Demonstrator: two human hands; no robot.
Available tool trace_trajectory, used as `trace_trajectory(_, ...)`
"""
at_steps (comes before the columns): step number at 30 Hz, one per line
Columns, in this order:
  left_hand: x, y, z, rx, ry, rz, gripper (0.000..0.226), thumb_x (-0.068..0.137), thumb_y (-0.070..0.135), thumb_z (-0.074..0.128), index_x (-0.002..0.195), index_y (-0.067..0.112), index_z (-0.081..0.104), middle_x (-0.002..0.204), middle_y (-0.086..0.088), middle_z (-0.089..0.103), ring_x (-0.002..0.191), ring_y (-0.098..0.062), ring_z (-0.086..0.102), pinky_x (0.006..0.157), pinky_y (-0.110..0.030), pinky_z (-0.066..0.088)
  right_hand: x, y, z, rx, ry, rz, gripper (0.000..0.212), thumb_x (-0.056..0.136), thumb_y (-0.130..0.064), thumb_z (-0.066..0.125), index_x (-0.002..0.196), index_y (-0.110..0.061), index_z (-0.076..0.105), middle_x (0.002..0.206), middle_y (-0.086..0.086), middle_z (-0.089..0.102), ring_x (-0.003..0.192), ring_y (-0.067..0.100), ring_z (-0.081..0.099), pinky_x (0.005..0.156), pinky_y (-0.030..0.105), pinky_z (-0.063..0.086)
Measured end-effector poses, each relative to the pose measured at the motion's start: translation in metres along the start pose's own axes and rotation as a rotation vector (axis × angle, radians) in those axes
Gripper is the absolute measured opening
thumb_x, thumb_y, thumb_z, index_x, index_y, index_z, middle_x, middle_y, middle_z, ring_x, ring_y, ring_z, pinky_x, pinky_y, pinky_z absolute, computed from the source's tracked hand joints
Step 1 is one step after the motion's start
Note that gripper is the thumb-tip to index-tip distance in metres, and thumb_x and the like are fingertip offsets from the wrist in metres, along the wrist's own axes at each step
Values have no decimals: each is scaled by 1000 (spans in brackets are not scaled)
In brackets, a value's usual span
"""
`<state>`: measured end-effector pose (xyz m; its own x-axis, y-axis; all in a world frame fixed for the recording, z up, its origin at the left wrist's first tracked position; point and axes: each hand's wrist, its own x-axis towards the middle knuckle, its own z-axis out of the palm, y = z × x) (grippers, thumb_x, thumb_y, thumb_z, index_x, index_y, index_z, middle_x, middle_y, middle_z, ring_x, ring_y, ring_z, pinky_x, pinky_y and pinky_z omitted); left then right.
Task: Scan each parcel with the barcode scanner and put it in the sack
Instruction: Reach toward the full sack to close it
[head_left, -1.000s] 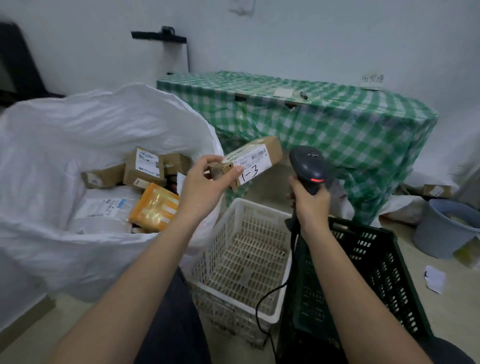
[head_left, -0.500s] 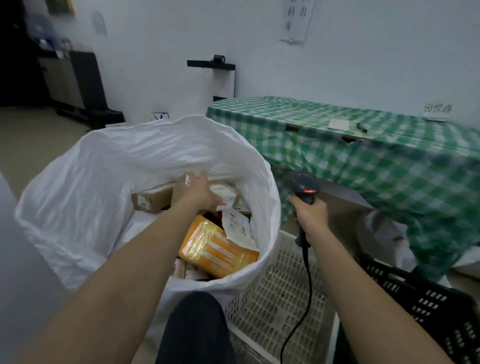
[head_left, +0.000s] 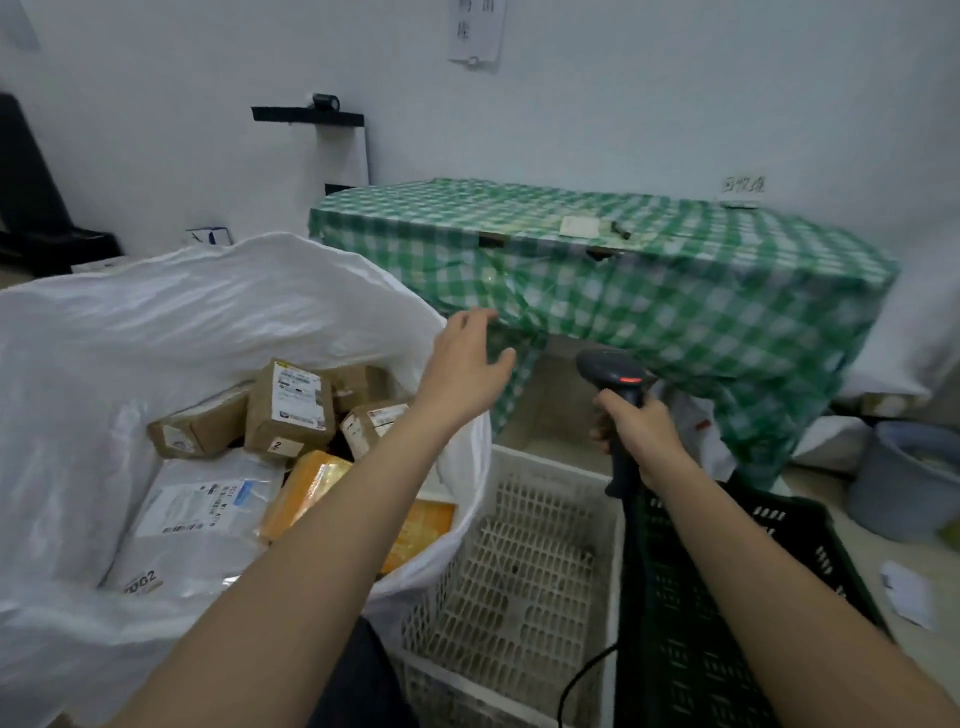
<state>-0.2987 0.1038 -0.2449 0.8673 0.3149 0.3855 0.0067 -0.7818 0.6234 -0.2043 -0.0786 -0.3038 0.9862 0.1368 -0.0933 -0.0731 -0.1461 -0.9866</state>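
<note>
Parcels (head_left: 288, 405) heaped in the white sack (head_left: 171, 291) at left (several boxes, flat mailers), left hand (head_left: 462, 364) empty with fingers spread over its rim, white crate (head_left: 524, 561) bare, right hand (head_left: 641, 431) gripping the barcode scanner (head_left: 613, 374), green crate (head_left: 727, 597), checked table (head_left: 649, 275), white wall behind.

Parcels (head_left: 289, 405) lie in the sack (head_left: 156, 312); crate (head_left: 519, 561) right of it.
</note>
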Motion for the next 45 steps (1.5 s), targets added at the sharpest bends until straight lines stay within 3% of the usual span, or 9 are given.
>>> trace_trajectory(7, 12, 83, 37, -39, -241, 57, 41, 96, 29, 52, 134, 14, 48, 141, -8, 45, 122, -26, 48, 100, -40, 43, -25, -59, -91, -76, 150, -161, 15, 93, -23, 55, 98, -10, 58, 90, 12, 67, 78, 23, 64, 71, 38, 50)
trace_trajectory(12, 64, 126, 45, 55, -250, 55, 40, 96, 29, 51, 133, 15, 49, 140, -9, 48, 122, -26, 50, 96, -37, 44, -3, -128, -126, -266, 188, -348, 11, 90, -28, 61, 94, -19, 55, 98, 15, 65, 84, 26, 61, 76, 43, 50)
trace_trajectory(17, 148, 149, 49, 130, -161, 107, 39, 96, 27, 52, 132, 13, 50, 135, -10, 50, 112, -28, 54, 83, -33, 44, 63, -197, -139, -456, 167, -560, 31, 92, -27, 61, 121, -18, 53, 105, 0, 57, 93, 20, 53, 78, 28, 37)
trace_trajectory(22, 237, 143, 77, 166, -113, 146, 34, 95, 27, 51, 126, 14, 54, 129, -10, 55, 110, -28, 56, 90, -39, 47, 174, -226, -138, -820, 142, -683, 42, 93, -27, 59, 132, -21, 45, 111, 3, 60, 97, 26, 56, 84, 38, 46)
trace_trajectory(27, 314, 110, 122, 263, -105, 170, 37, 97, 26, 49, 132, 16, 49, 132, -9, 51, 109, -27, 55, 86, -36, 45, 297, -205, -131, -1257, 329, -511, 45, 94, -41, 55, 134, -28, 40, 128, 11, 42, 115, 34, 48, 97, 46, 40)
trace_trajectory(32, 362, 82, 157, 251, -73, 191, 36, 96, 23, 49, 131, 17, 50, 137, -8, 47, 115, -28, 52, 91, -40, 46, 367, -173, -129, -1251, 362, -343, 46, 92, -40, 60, 132, -23, 45, 132, 14, 41, 119, 34, 47, 95, 44, 41)
trace_trajectory(36, 375, 81, 183, 271, -67, 244, 32, 97, 23, 48, 128, 18, 53, 135, -9, 47, 113, -27, 52, 92, -41, 45, 393, -158, -138, -1090, 336, -347, 35, 87, -38, 68, 112, -15, 59, 111, 10, 64, 96, 28, 60, 73, 32, 43)
trace_trajectory(41, 381, 79, 205, 217, -53, 272, 28, 97, 23, 48, 122, 18, 56, 132, -7, 50, 113, -24, 52, 92, -38, 45, 393, -177, -153, -947, 159, -341, 61, 91, -33, 60, 144, -12, 40, 145, 12, 45, 128, 30, 46, 100, 35, 40)
trace_trajectory(45, 381, 79, 213, 175, -43, 279, 28, 96, 21, 49, 121, 17, 58, 129, -7, 52, 116, -24, 51, 95, -36, 43, 385, -182, -185, -1291, 65, -139, 58, 85, -26, 65, 139, -11, 46, 131, 13, 54, 111, 29, 55, 90, 34, 46)
